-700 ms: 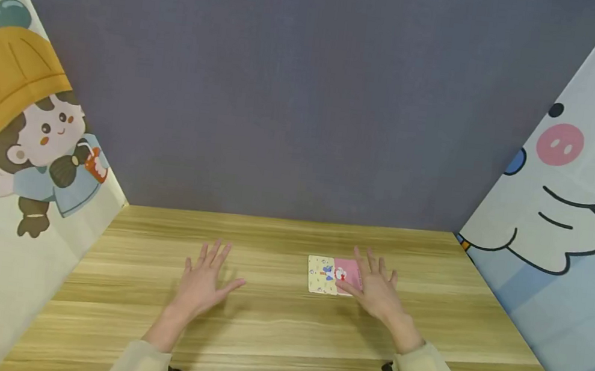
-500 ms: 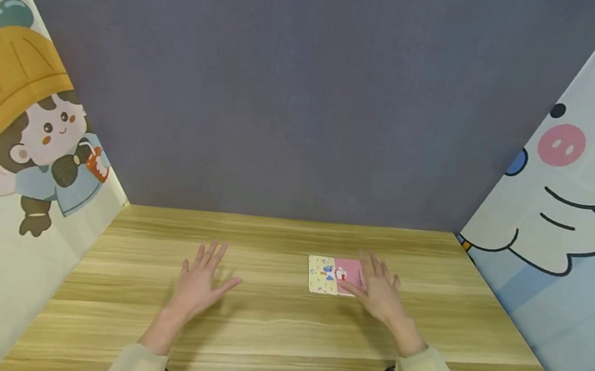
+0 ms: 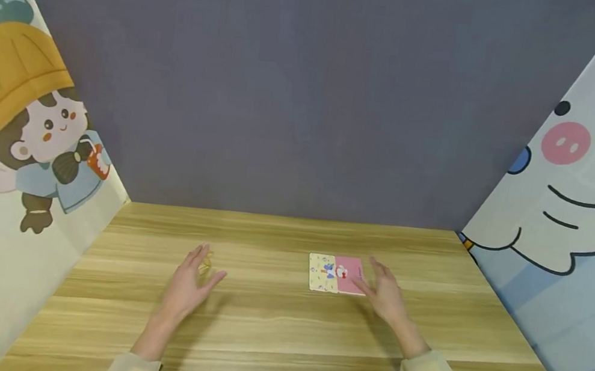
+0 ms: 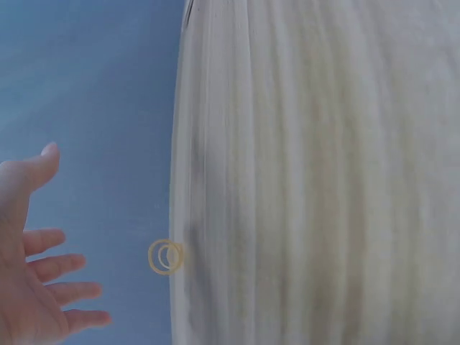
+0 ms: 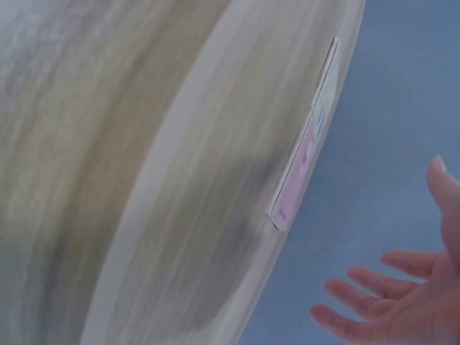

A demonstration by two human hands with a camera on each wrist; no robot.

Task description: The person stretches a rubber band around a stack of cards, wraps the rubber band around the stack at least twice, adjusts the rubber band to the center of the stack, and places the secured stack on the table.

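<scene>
Both hands are hovering over the wood-grain bench [image 3: 282, 335], fingers extended and thumbs spread, and neither is gripping anything. The right hand [image 3: 388, 298] is hanging just beside the pink end of a flat booklet [image 3: 323, 273], its thumb overlapping that end in the head view, while the right wrist view is showing hand and booklet apart. The booklet is lying flat, right of the bench's middle, showing a pale yellow left part, a pink right part and small cartoon figures. The left hand [image 3: 184, 291] is hanging near some yellow rings [image 4: 152, 256], which are showing partly behind its fingers in the head view; their exact form and how they are standing cannot be told. Beyond the bench, a dark grey panel [image 3: 307, 90] is rising between two cartoon-printed side walls.
</scene>
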